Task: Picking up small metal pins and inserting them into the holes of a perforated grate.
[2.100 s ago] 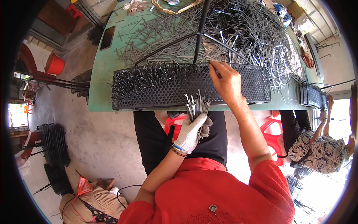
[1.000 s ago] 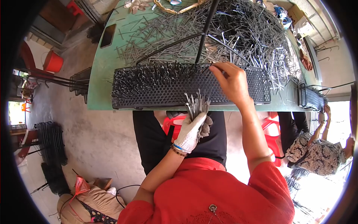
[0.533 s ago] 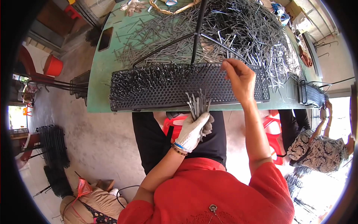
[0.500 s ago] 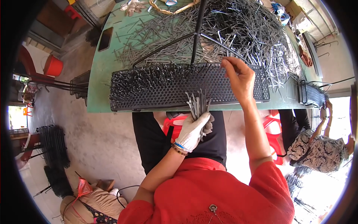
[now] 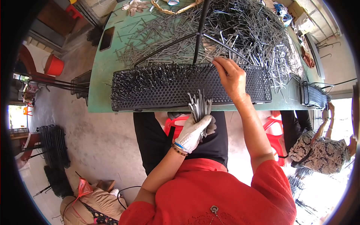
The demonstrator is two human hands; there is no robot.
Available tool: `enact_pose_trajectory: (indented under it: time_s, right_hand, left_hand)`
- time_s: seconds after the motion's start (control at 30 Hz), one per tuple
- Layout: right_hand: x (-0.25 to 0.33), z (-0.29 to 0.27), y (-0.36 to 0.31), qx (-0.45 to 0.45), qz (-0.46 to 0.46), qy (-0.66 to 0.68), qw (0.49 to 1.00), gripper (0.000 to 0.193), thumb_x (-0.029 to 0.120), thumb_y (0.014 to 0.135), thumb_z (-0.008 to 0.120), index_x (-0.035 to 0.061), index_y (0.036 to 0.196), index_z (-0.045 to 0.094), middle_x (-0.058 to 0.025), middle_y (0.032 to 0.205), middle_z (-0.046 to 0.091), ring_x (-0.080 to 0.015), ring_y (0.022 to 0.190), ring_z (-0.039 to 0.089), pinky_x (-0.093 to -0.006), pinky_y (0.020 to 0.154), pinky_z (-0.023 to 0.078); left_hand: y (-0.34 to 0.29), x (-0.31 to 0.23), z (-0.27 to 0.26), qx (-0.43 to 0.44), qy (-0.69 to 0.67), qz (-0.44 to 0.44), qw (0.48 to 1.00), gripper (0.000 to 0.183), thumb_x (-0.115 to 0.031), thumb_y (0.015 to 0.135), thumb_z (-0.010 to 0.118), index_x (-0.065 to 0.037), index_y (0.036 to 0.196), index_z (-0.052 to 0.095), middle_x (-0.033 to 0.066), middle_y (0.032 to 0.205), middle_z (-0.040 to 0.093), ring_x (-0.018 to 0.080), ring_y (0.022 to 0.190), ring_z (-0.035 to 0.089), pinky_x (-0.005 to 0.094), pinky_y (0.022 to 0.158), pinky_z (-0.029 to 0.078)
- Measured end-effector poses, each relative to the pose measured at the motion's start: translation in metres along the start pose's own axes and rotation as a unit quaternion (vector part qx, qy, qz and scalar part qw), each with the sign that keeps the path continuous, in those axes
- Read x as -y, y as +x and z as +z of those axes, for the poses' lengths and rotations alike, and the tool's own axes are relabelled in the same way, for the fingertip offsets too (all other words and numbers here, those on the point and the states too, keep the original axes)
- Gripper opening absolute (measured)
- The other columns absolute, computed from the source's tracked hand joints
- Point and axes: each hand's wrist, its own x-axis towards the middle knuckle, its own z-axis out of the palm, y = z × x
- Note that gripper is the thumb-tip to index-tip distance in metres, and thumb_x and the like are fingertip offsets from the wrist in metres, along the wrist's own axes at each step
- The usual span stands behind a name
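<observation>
My left hand (image 5: 195,129), in a white glove with a bracelet at the wrist, is closed around a bundle of thin metal rods (image 5: 200,105) whose ends stick up. It is just in front of a black perforated rack (image 5: 221,88). Many dark rods (image 5: 142,80) stand upright in the rack's holes over its left part and along its far edge. Bare, my right hand (image 5: 233,77) is over the right half of the rack, thumb and fingertips pinched together near the far row. Whatever may be between those fingertips is too small to make out.
A large heap of loose rods (image 5: 243,30) covers the back of the green table (image 5: 98,84). A black frame (image 5: 197,34) rises behind the rack. A phone (image 5: 107,38) lies at the left. Rightward, another person (image 5: 318,150) works at a second rack (image 5: 314,93).
My right hand has shifted left and slightly down over the rack, its fingertips now nearer the upright rods of the far row. My left hand and its bundle have hardly moved.
</observation>
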Motion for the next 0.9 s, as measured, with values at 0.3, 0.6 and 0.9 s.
enact_pose_trajectory:
  time_s: [0.3, 0.6, 0.9]
  right_hand:
    - [0.001, 0.006, -0.009, 0.083, -0.064, -0.094, 0.99, 0.014, 0.008, 0.082, 0.07, 0.0016, 0.094, 0.068, -0.0095, 0.089, 0.064, -0.0264, 0.073, 0.065, -0.0331, 0.064, 0.052]
    - [0.018, -0.016, -0.031, 0.224, 0.182, 0.112, 0.951, 0.023, 0.021, 0.084, 0.072, -0.001, 0.093, 0.07, -0.0087, 0.079, 0.063, -0.0137, 0.059, 0.055, -0.0283, 0.053, 0.043]
    - [0.019, -0.019, -0.036, 0.258, 0.373, 0.271, 0.849, 0.023, 0.018, 0.088, 0.069, -0.0033, 0.094, 0.071, -0.0034, 0.075, 0.067, -0.006, 0.058, 0.053, -0.0208, 0.052, 0.043]
  left_hand:
    - [-0.001, -0.008, 0.005, -0.013, 0.016, -0.024, 1.0, 0.016, -0.017, 0.092, 0.061, -0.003, 0.1, 0.06, 0.0066, 0.086, 0.066, 0.0147, 0.07, 0.065, 0.0284, 0.062, 0.057]
    - [-0.006, -0.013, 0.001, 0.031, 0.049, 0.022, 0.998, 0.019, -0.02, 0.094, 0.059, -0.003, 0.101, 0.058, 0.0045, 0.085, 0.065, 0.0115, 0.07, 0.064, 0.0243, 0.063, 0.053]
    - [-0.005, -0.008, -0.003, -0.006, 0.04, -0.008, 0.999, 0.032, -0.036, 0.094, 0.057, -0.004, 0.096, 0.059, 0.0035, 0.078, 0.064, 0.0096, 0.061, 0.061, 0.022, 0.054, 0.049]
